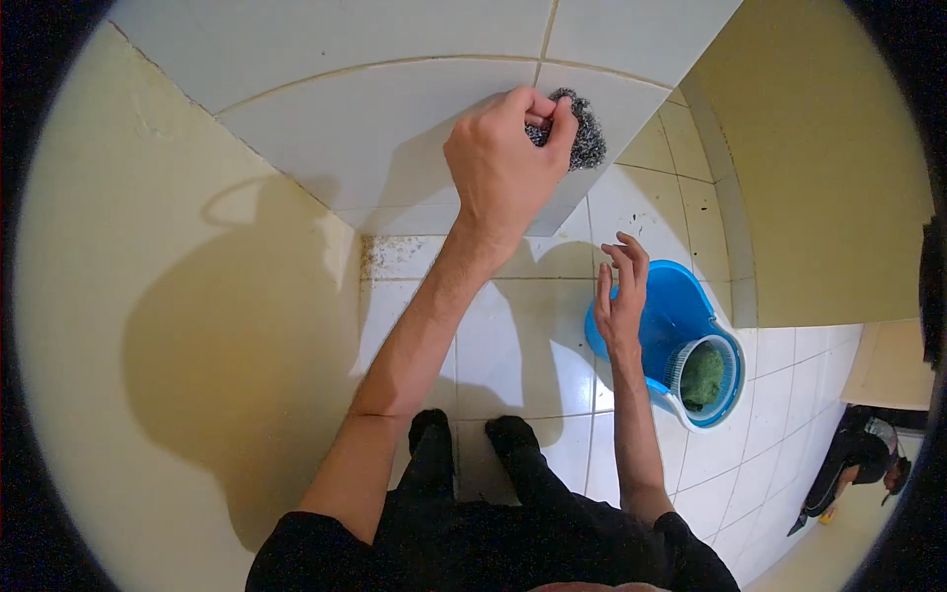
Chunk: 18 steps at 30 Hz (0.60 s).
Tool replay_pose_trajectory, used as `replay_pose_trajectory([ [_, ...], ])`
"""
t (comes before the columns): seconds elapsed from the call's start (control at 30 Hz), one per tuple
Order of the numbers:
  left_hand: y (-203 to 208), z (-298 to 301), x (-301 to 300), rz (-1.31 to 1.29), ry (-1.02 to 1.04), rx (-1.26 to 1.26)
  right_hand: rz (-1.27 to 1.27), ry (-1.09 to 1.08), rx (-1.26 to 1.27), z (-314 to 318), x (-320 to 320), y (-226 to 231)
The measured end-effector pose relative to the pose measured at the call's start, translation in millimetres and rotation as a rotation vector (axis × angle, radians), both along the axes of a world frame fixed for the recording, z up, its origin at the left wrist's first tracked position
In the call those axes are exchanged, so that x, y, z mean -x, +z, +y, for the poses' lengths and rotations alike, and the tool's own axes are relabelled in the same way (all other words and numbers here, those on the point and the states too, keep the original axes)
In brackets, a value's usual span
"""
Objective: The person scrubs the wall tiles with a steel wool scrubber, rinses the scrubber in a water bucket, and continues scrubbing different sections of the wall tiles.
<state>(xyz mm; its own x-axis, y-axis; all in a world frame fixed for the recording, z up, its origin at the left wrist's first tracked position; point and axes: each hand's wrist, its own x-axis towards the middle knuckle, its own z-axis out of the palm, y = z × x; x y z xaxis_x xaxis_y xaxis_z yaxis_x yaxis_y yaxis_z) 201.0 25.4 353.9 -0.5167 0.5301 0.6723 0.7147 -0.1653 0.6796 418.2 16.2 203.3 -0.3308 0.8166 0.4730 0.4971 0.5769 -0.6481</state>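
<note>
My left hand (498,158) pinches a grey steel wool scrubber (589,138) between thumb and fingers. The scrubber lies against a white tiled surface (414,109), close to a grout line and the surface's right edge. Lower and to the right, my right hand (622,291) hangs in the air with its fingers apart and nothing in them. Behind it on the floor stands a blue mop bucket (676,281). A white spin basket (683,357) in the bucket holds a green cloth or mop head (702,378).
White floor tiles (503,345) with dark specks surround my feet (508,434). Brownish dirt (390,255) marks the floor by the left corner. A cream wall (99,296) rises on my left, another wall (824,148) on the right. At the far right, another person (858,459) bends low.
</note>
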Motion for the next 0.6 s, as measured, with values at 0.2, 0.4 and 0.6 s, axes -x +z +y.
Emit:
replay_pose_trajectory([
  [0.2,19.4,0.3,-4.7,0.001,0.039,0.042,-0.019,-0.002,-0.024,-0.3,-1.5,-0.1],
  [0.4,23.0,-1.6,-1.5,-0.042,0.0,0.039,-0.029,0.003,-0.039,-1.1,-0.8,-2.0],
  [0.6,16.4,-3.1,-0.5,-0.059,0.011,0.094,-0.004,0.004,-0.032,0.2,0.4,-2.4],
])
